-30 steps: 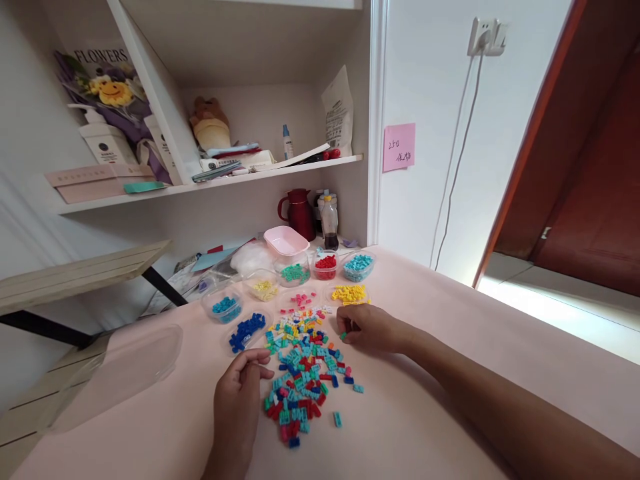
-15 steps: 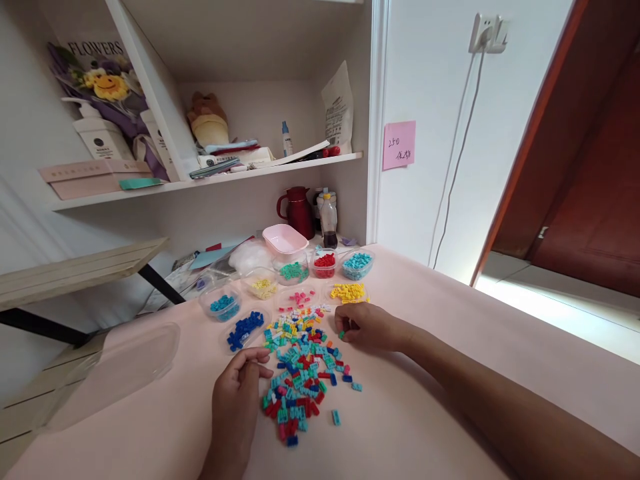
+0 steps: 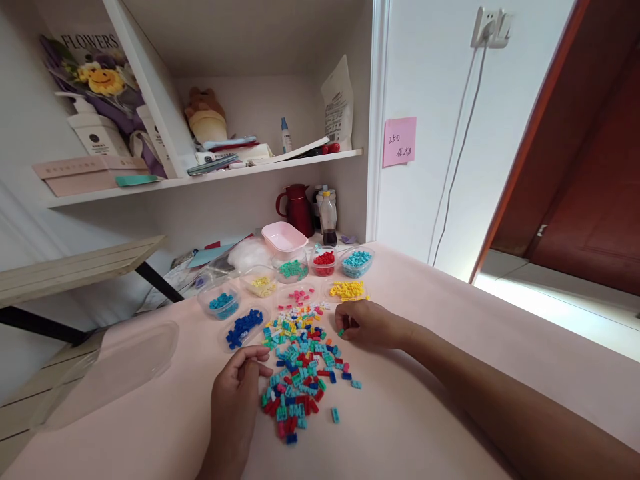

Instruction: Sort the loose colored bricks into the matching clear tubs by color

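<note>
Since the earlier frames almost nothing has moved: our hands have kept their places and only the view has drifted slightly downward. From the head camera, we take the pile of mixed small bricks [image 3: 300, 373] on the pink table [image 3: 425, 413] as our landmark. Our left hand [image 3: 235, 407] rests at the pile's left edge, fingers loosely curled and apart, touching the nearest pieces but clamped on nothing. Our right hand [image 3: 367, 323] lies at the pile's upper right edge, thumb and fingers pinched together on a small green brick [image 3: 341, 332]. Beyond the pile stand clear tubs of sorted pieces: dark blue bricks [image 3: 244, 327] to its upper left, yellow bricks [image 3: 349, 290] just behind our right hand, red bricks [image 3: 324, 261] farther back. A clear lid [image 3: 120, 367] lies well left of the pile.
</note>
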`<state>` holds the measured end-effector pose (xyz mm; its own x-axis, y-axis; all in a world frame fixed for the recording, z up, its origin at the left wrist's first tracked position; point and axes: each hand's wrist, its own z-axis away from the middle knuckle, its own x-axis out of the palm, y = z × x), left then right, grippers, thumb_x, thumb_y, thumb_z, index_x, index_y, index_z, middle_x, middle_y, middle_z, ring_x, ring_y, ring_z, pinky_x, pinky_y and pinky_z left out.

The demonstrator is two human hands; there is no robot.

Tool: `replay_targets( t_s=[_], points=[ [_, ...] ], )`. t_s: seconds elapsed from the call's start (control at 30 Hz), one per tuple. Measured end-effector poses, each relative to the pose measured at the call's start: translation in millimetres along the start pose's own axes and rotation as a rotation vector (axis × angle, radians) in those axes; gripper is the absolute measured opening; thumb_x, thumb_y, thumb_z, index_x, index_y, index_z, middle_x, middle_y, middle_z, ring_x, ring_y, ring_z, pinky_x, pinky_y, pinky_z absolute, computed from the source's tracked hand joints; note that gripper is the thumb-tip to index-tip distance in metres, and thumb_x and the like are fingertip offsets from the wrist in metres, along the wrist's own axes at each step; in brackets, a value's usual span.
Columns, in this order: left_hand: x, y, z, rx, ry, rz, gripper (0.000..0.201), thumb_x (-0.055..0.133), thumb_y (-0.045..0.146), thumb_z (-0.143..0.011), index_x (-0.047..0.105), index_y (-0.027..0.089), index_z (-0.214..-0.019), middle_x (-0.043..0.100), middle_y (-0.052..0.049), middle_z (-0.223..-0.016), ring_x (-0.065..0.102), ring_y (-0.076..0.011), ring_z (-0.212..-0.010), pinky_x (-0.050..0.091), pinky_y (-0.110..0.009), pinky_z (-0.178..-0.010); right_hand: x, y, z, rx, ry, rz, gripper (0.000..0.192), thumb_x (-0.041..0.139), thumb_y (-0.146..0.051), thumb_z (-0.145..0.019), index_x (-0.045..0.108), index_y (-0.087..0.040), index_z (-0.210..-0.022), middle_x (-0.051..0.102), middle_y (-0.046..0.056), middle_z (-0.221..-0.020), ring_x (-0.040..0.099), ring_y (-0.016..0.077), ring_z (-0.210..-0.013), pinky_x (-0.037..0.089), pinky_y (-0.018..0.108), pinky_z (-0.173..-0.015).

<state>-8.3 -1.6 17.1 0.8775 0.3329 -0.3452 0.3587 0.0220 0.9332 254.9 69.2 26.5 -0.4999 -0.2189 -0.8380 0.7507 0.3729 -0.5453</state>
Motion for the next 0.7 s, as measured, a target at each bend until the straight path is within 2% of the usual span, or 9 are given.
replay_targets(
  t_s=[0.43,0.7],
  points=[
    [0.6,-1.8,0.2,0.004,-0.012,0.006,0.028,0.051,0.04,-0.075,0.066,0.019,-0.084,0.068,-0.004,-0.066,0.065,-0.0232,-0.076,0.045,-0.028,-0.06,0.1,-0.6,-0.5,-0.036,0.002,0.033,0.013,0.056,-0.014,-0.067,0.061,-0.021,-0.077,0.063,0.0,-0.077,0.052,0.012,-0.065,0.034,0.021,-0.056],
    [0.3,-2.3,-0.4,-0.013,-0.015,-0.002,0.026,0.05,0.038,-0.076,0.066,0.02,-0.086,0.068,-0.002,-0.066,0.064,-0.0222,-0.079,0.045,-0.027,-0.064,0.9,0.5,0.1,-0.092,0.016,0.088,0.019,0.056,-0.014,-0.069,0.067,-0.022,-0.082,0.066,0.0,-0.083,0.055,0.0131,-0.071,0.035,0.022,-0.06]
  ],
)
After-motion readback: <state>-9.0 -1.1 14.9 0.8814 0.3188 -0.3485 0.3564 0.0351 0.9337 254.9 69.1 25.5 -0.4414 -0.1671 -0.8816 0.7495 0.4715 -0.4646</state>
